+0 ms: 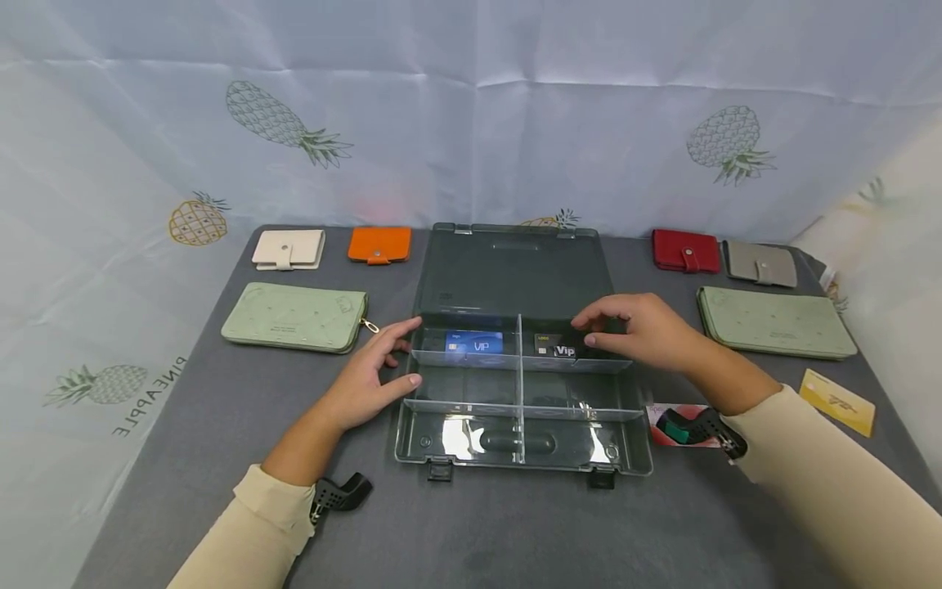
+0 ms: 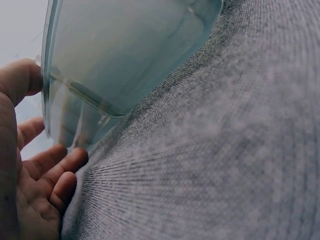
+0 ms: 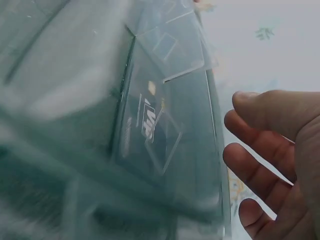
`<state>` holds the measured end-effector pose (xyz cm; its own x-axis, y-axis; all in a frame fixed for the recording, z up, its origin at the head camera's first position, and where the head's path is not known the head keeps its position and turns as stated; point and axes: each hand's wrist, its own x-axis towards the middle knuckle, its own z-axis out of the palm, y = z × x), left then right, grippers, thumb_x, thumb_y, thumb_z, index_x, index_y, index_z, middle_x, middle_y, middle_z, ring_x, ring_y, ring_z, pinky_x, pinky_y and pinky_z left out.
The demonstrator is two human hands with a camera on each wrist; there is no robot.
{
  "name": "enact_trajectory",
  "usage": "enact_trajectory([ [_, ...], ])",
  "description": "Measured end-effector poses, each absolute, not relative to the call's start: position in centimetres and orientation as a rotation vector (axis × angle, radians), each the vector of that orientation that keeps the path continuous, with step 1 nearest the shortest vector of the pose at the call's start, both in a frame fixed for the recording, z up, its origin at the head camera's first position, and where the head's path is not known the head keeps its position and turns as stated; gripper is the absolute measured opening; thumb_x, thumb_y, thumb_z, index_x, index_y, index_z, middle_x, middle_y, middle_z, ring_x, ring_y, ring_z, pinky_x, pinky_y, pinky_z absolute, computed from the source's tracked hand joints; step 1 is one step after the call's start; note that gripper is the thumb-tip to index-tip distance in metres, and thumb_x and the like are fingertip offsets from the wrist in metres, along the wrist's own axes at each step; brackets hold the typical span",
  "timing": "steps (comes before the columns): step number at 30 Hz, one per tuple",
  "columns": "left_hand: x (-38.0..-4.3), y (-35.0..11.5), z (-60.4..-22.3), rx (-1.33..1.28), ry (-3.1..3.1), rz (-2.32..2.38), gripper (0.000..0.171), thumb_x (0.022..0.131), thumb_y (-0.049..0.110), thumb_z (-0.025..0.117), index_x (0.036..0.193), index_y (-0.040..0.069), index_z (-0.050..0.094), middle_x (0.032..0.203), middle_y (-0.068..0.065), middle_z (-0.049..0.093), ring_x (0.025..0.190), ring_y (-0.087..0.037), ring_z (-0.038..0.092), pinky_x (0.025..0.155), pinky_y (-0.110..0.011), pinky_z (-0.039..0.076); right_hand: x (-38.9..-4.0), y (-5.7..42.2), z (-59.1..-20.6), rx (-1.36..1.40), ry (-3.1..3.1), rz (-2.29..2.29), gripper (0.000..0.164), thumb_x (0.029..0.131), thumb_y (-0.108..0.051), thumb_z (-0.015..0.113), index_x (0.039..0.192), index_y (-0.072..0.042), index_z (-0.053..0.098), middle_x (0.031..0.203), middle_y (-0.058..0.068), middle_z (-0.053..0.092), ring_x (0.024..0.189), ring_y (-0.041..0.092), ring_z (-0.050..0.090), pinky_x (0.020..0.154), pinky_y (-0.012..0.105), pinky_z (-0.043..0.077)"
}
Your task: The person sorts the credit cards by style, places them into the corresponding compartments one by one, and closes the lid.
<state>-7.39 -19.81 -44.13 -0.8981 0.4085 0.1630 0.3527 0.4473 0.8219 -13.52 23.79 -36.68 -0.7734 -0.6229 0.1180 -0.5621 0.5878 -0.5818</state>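
Translucent grey plastic now: the left rim of the six-compartment box (image 1: 471, 384) is touched by the left hand (image 1: 368, 380), fingers spread; the right hand (image 1: 643, 331) is held near the black VIP card (image 1: 552, 346), back right, fingers bent, parted. One blue VIP card (image 1: 474, 342) is seated back left; four small wallets (image 1: 379, 244), two long wallets (image 1: 294, 317), two loose cards (image 1: 837, 401) are counted around.

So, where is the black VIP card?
In the head view, the black VIP card lies in the back-right compartment of the box, near the right hand.
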Motion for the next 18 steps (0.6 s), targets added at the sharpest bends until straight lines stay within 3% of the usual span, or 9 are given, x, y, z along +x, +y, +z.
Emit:
enact_trajectory([
  [7, -7.4, -19.8, -44.0, 0.677, 2.611, 1.472, 0.076, 0.097, 0.016, 0.074, 0.165, 0.012, 0.040, 0.161, -0.014, 0.046, 0.128, -0.030, 0.056, 0.100, -0.048, 0.049, -10.7, 27.8, -37.6, -0.913, 2.791, -1.022, 0.037, 0.090, -0.004, 0.085, 0.124, -0.015, 0.077, 0.113, -0.003, 0.074, 0.098, 0.010, 0.063, 0.081, 0.024, 0.049],
  [18, -7.4, -19.8, -44.3, 0.701, 2.627, 1.476, 0.076, 0.096, 0.018, 0.073, 0.165, 0.014, 0.040, 0.162, -0.011, 0.046, 0.127, -0.029, 0.056, 0.098, -0.047, 0.050, -5.7, 34.5, -39.1, -0.750, 2.803, -0.930, 0.051, 0.088, -0.010, 0.088, 0.134, -0.024, 0.072, 0.125, -0.012, 0.069, 0.108, 0.002, 0.058, 0.084, 0.019, 0.046],
])
